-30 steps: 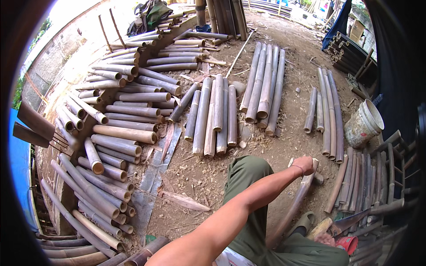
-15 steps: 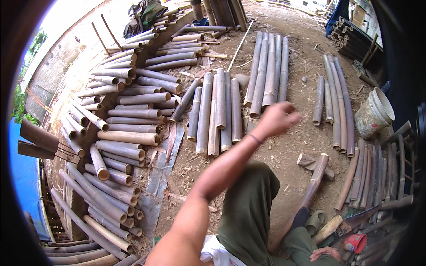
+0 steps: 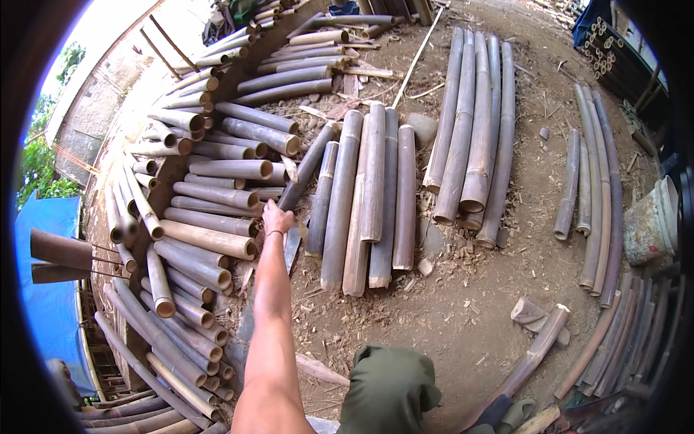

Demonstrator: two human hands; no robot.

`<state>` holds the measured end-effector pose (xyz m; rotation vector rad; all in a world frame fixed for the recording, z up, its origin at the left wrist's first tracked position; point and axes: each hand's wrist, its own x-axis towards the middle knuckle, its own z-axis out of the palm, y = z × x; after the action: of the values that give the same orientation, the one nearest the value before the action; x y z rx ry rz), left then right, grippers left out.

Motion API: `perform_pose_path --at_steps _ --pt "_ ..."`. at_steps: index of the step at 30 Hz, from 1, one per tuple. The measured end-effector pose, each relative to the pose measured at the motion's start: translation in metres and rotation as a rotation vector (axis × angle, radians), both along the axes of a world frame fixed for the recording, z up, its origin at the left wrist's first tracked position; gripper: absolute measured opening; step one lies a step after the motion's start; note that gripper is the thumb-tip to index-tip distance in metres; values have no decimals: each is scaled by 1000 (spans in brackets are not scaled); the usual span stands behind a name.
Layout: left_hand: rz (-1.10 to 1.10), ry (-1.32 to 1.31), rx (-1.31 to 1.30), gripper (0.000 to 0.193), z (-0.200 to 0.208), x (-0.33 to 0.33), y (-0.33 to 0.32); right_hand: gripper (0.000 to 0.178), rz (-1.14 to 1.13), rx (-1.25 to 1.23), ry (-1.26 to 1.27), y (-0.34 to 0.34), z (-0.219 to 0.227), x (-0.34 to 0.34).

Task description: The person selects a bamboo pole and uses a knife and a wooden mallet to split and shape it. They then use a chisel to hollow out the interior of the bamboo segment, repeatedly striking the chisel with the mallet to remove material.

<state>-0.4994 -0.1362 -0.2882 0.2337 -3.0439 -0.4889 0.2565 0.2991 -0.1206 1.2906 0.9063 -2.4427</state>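
A dark bamboo tube (image 3: 309, 165) lay aslant just left of the frame's centre, its far end pointing up and to the right, its near end at the left hand (image 3: 277, 218). The fingers of that hand were partly curled at the near end; whether the grip had closed round the tube could not be told, since the back of the hand hid the contact. The bare forearm (image 3: 271, 325) rose from the lower edge, with a thin dark band (image 3: 274, 233) round the wrist. Just right of the dark tube, six bamboo tubes lay side by side on the dirt ground (image 3: 455, 311), and beyond them, toward the upper right, came a row of longer bamboo poles (image 3: 473, 155). Left of the hand, many cut tubes were heaped with their open ends facing right, a tan tube (image 3: 210, 237) among them. A pale stick (image 3: 418, 58) stretched across the upper middle, near a rounded stone (image 3: 423, 128). At the lower right, a bamboo length (image 3: 535, 351) leaned by a short log (image 3: 530, 312); a stained bucket (image 3: 649, 224) stood at the right edge. A knee in green trousers (image 3: 390, 390) filled the bottom centre, and a blue tarp (image 3: 43, 318) hung at the far left.
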Motion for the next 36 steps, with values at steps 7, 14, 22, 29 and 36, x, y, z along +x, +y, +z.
perform_pose_path --at_steps 7,14,22,29,36 --pt "-34 -202 26 80 -23 -43 4 55 13 -9 -115 19 -6 -48" --pt "-231 -420 370 77 -38 -5 -26 55 63 -37 -120 32 -7 -78" --pt "-471 -283 -71 108 2 131 21 55 74 -22 -79 44 4 -81" --pt "-418 -98 -16 86 -4 126 14 55 135 -54 27 50 -1 -74" --pt "-196 21 444 37 27 82 -1 55 206 -136 227 56 -9 -44"
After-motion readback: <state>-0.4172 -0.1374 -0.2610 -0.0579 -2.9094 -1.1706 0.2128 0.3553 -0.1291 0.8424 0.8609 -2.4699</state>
